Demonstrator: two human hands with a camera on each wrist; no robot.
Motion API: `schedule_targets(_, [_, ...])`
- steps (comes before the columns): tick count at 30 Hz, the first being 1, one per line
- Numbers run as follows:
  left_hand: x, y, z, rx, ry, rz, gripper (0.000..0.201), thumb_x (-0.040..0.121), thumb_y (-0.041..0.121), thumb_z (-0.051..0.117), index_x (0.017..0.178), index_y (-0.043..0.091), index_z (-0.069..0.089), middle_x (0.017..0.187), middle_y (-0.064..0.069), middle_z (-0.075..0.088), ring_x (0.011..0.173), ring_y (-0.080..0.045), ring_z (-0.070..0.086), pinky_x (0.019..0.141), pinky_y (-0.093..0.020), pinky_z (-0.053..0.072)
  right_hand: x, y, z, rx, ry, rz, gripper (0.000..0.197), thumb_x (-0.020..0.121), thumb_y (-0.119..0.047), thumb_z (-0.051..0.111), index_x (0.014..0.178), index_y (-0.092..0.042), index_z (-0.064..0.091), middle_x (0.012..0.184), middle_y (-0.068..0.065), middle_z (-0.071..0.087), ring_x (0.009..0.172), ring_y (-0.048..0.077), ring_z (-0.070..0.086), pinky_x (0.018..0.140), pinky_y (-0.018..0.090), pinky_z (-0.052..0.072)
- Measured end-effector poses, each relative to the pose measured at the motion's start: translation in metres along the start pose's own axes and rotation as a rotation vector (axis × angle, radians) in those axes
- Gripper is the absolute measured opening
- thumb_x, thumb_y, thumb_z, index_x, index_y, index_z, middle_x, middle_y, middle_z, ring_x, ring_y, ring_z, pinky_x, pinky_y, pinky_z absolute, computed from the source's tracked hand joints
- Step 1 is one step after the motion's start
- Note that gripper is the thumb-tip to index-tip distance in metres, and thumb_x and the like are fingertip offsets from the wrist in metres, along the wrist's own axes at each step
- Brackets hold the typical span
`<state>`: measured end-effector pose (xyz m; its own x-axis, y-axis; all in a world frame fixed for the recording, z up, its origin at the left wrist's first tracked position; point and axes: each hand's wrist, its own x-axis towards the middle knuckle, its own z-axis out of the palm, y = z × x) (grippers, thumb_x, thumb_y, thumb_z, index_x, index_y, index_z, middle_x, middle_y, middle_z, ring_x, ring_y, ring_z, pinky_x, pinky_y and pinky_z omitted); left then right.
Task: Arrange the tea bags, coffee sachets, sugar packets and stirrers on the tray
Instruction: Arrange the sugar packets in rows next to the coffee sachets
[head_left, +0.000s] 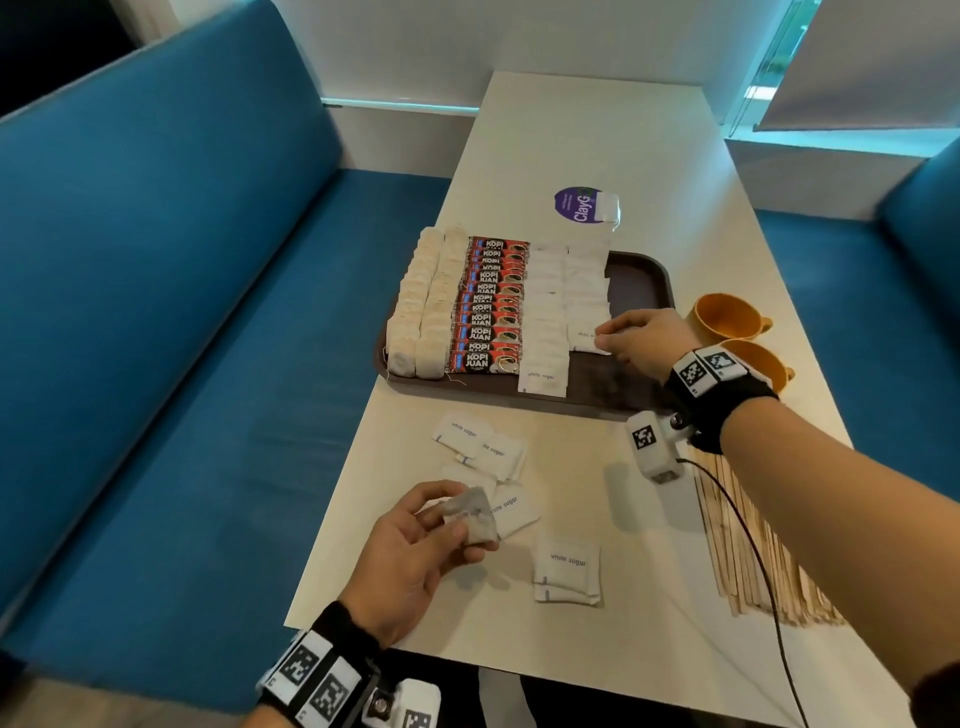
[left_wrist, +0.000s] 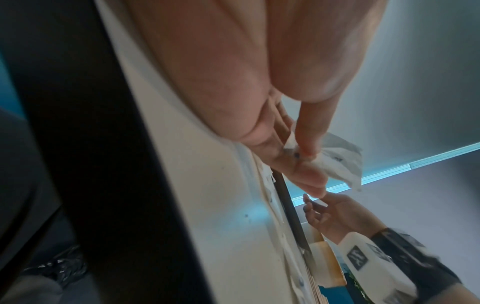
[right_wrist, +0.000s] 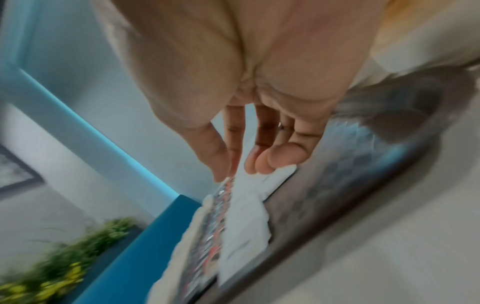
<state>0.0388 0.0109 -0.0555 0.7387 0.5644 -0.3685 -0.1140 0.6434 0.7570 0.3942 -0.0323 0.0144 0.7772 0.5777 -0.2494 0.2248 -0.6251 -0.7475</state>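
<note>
The desk (head_left: 649, 171) is a pale cream, with a dark edge in the left wrist view. The tray (head_left: 641, 275) is dark brown. On it, the tea bags (head_left: 423, 306) are off-white, the coffee sachets (head_left: 491, 306) are red and black with white lettering, and the sugar packets (head_left: 566, 296) are white with small blue print. More white packets (head_left: 567, 566) with blue print lie on the desk. The stirrers (head_left: 753, 561) are light wood. Two cups (head_left: 727, 314) are mustard yellow. A round sticker (head_left: 571, 203) is purple with white letters. The bench seat (head_left: 171, 291) is deep blue. The wristbands (head_left: 722, 400) are black, carrying white tags with black square patterns.
</note>
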Motion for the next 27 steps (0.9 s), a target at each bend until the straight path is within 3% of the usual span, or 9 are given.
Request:
schedule_targets(3, [-0.002,-0.002,0.001,0.002,0.037,-0.004,0.078,0.049,0.022,0.103,0.109,0.001,0.057,0.103,-0.032,0.07,0.083,-0.039,0.069,0.071,-0.039,0.063,-0.053,-0.009,0.008,0.109,-0.108,-0.052,0.006,0.09,-0.025,0.077,0.095,-0.022,0.077,0.089,0.003,0.073,0.075,0.015,0.064,0.074,0.029,0.059])
schedule_targets(5, [-0.003,-0.003,0.004,0.023,0.075,0.021,0.063,0.059,0.019,0.097,0.102,-0.001,0.056,0.088,-0.03,0.07,0.075,-0.033,0.071,0.069,-0.041,0.063,-0.092,-0.01,0.018,0.178,-0.222,-0.098,0.01,0.091,-0.022,0.076,0.099,-0.017,0.077,0.086,0.003,0.073,0.071,0.015,0.063,0.067,0.026,0.057])
schedule_targets(7, [-0.005,-0.002,0.008,0.052,0.107,0.052,0.034,0.076,0.011,0.079,0.096,-0.001,0.054,0.078,-0.027,0.069,0.072,-0.033,0.072,0.066,-0.042,0.063,-0.127,-0.006,0.032,0.263,-0.348,-0.122,0.013,0.091,-0.022,0.076,0.1,-0.013,0.077,0.084,0.004,0.073,0.071,0.017,0.064,0.064,0.028,0.056])
schedule_targets(11, [-0.011,0.003,0.013,0.105,0.089,0.069,0.013,0.092,0.01,0.061,0.093,0.0,0.052,0.098,-0.035,0.071,0.089,-0.047,0.072,0.068,-0.047,0.064,-0.178,0.007,0.065,0.406,-0.515,-0.065,0.025,0.087,-0.019,0.081,0.107,-0.006,0.074,0.088,0.013,0.073,0.072,0.02,0.068,0.067,0.03,0.058])
schedule_targets(15, [-0.013,0.003,0.012,0.116,0.068,0.075,0.015,0.096,0.012,0.057,0.093,0.0,0.05,0.104,-0.036,0.07,0.096,-0.051,0.07,0.08,-0.062,0.059,-0.202,0.016,0.09,0.516,-0.411,-0.022,0.026,0.082,0.0,0.081,0.105,0.001,0.07,0.084,0.017,0.073,0.071,0.023,0.068,0.066,0.032,0.061])
schedule_targets(17, [-0.013,0.001,0.011,0.138,0.082,0.087,0.016,0.093,0.015,0.061,0.091,0.0,0.055,0.104,-0.032,0.072,0.096,-0.048,0.07,0.082,-0.061,0.059,-0.208,0.019,0.093,0.573,-0.332,-0.009,0.024,0.082,0.009,0.077,0.104,0.003,0.069,0.081,0.018,0.071,0.069,0.024,0.067,0.064,0.032,0.061])
schedule_targets(21, [-0.013,-0.005,0.008,0.195,0.078,0.156,0.001,0.088,0.016,0.068,0.088,0.015,0.069,0.104,-0.019,0.072,0.094,-0.038,0.069,0.084,-0.053,0.057,-0.215,0.022,0.091,0.659,-0.239,0.0,0.023,0.084,0.015,0.071,0.097,0.002,0.058,0.075,0.022,0.065,0.065,0.028,0.066,0.059,0.035,0.061])
schedule_targets(24, [-0.013,-0.007,0.002,0.231,0.023,0.174,0.024,0.084,0.0,0.074,0.096,0.015,0.059,0.107,-0.02,0.066,0.096,-0.037,0.069,0.089,-0.056,0.057,-0.214,0.025,0.09,0.654,-0.183,-0.031,0.016,0.085,0.015,0.07,0.085,0.001,0.062,0.076,0.017,0.063,0.065,0.025,0.066,0.061,0.034,0.061])
schedule_targets(27, [-0.018,-0.005,0.004,0.339,-0.029,0.188,0.024,0.077,0.003,0.08,0.094,0.016,0.067,0.103,-0.017,0.07,0.093,-0.03,0.07,0.087,-0.05,0.059,-0.214,0.029,0.09,0.601,-0.171,-0.038,0.008,0.086,0.012,0.071,0.083,0.005,0.072,0.085,0.02,0.071,0.07,0.024,0.069,0.066,0.032,0.062])
